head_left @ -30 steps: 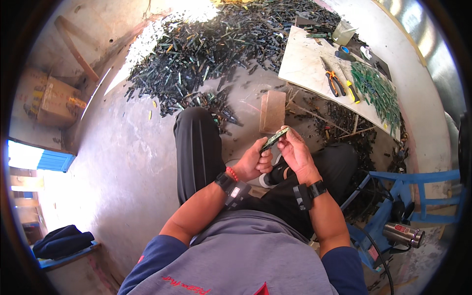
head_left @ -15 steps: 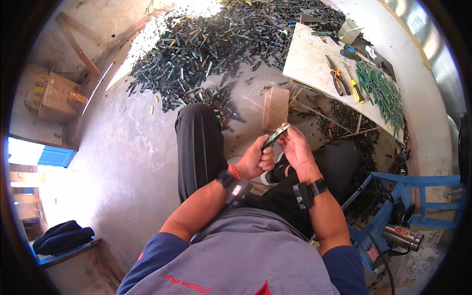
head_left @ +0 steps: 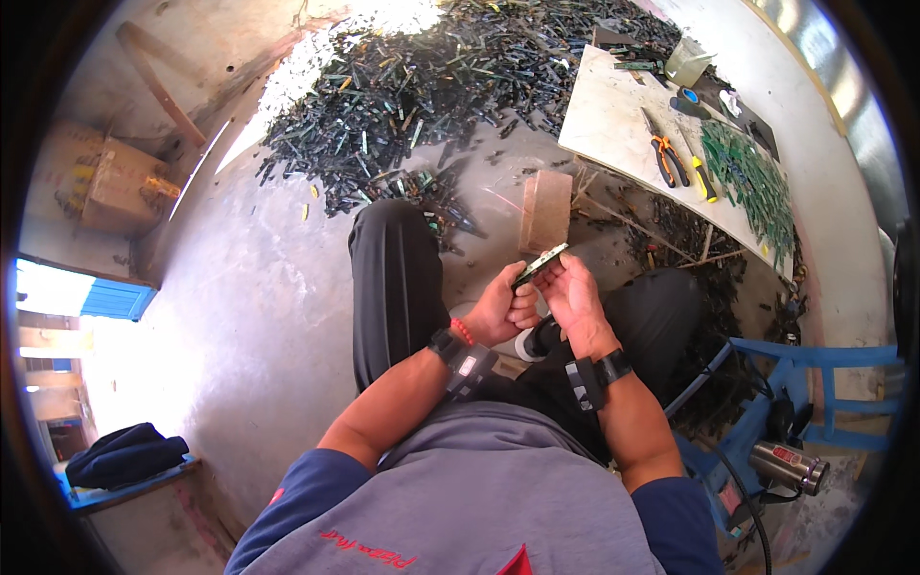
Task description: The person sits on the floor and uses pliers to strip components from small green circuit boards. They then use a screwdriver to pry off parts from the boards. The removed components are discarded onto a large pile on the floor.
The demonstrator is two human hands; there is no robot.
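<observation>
Between my hands is a narrow dark strip with a pale green, circuit-board-like face [head_left: 542, 264], tilted up to the right. My left hand [head_left: 505, 305] is closed round its lower left end, fingers curled under. At the upper right end, my right hand [head_left: 572, 295] pinches the strip with bent fingers; its fingertips are partly hidden behind it. A brown brick-like block [head_left: 546, 213] stands on the floor just beyond my hands.
A large heap of dark strips [head_left: 383, 115] spreads over the far floor. At right, a pale board [head_left: 609, 115] bears pliers [head_left: 665, 158], a yellow-handled tool [head_left: 704, 180] and green strips [head_left: 747, 172]. A blue chair [head_left: 805, 359] and a steel flask [head_left: 788, 466] are near my right arm.
The strip has turned a little, so more of its pale face shows. Both hands keep their hold, and the whole view has shifted slightly.
</observation>
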